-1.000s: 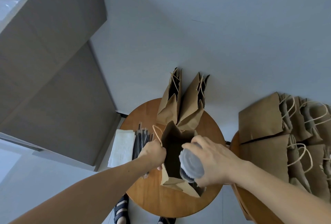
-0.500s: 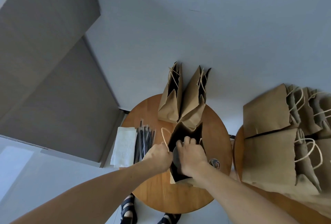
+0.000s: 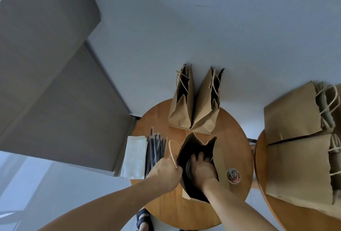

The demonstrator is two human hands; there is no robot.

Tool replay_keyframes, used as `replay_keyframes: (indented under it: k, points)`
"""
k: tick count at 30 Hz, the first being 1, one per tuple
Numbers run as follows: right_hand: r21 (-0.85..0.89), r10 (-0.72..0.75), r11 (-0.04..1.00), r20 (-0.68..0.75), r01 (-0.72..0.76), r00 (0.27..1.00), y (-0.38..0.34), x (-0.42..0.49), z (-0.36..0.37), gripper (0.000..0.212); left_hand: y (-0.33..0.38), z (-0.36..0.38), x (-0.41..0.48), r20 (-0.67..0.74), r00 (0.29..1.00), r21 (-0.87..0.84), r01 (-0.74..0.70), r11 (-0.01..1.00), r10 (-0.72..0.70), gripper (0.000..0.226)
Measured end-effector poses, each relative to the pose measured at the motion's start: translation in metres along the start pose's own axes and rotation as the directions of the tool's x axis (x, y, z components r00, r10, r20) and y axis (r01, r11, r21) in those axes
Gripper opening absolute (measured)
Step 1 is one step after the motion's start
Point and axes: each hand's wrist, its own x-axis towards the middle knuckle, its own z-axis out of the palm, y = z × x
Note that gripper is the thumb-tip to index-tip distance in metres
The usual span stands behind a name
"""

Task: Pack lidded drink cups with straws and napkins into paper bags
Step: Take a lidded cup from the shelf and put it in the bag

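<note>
Pinching the rim of the open brown paper bag [image 3: 219,155] with left hand [image 3: 166,172], clasping the round translucent lidded cup [image 3: 188,166] inside it with right hand [image 3: 203,170]; best seated flat before letting go.

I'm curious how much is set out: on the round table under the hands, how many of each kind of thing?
Standing paper bags: 3
Lidded cup: 1
Napkin stack: 1
Straw bundle: 1
Paper-clip tub: 1
Total: 7

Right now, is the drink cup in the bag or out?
In. The lidded cup sits low inside the open bag, held by the right hand; the left hand grips the bag's rim.
</note>
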Motion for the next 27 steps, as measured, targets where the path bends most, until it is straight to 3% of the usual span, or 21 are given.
replay_keyframes:
  k: [11, 14, 17, 21, 27]
  points:
    - [0.083, 0.092, 0.992, 0.078, -0.098, 0.993, 0.007, 0.003, -0.011, 0.095, 0.001, 0.001, 0.004, -0.001, 0.999, 0.032, -0.044, 0.999, 0.044, 0.021]
    - [0.154, 0.073, 0.985, 0.053, -0.081, 0.996, 0.009, -0.023, -0.048, 0.062, 0.000, -0.001, 0.005, 0.022, 0.999, 0.019, -0.043, 0.999, 0.043, 0.025]
    - [0.294, 0.020, 0.956, -0.117, 0.016, 0.993, 0.024, -0.064, -0.092, 0.024, -0.001, -0.005, 0.004, 0.076, 0.995, 0.009, -0.071, 0.997, 0.070, 0.034]
    - [0.449, -0.005, 0.882, -0.293, 0.141, 0.956, 0.071, -0.114, -0.124, 0.021, 0.003, -0.014, 0.000, 0.201, 0.970, 0.072, -0.150, 0.986, 0.133, 0.054]
    - [0.632, 0.126, 0.769, -0.292, 0.093, 0.948, 0.134, -0.141, -0.117, 0.030, 0.011, -0.024, -0.004, 0.327, 0.933, 0.149, -0.210, 0.966, 0.153, 0.074]
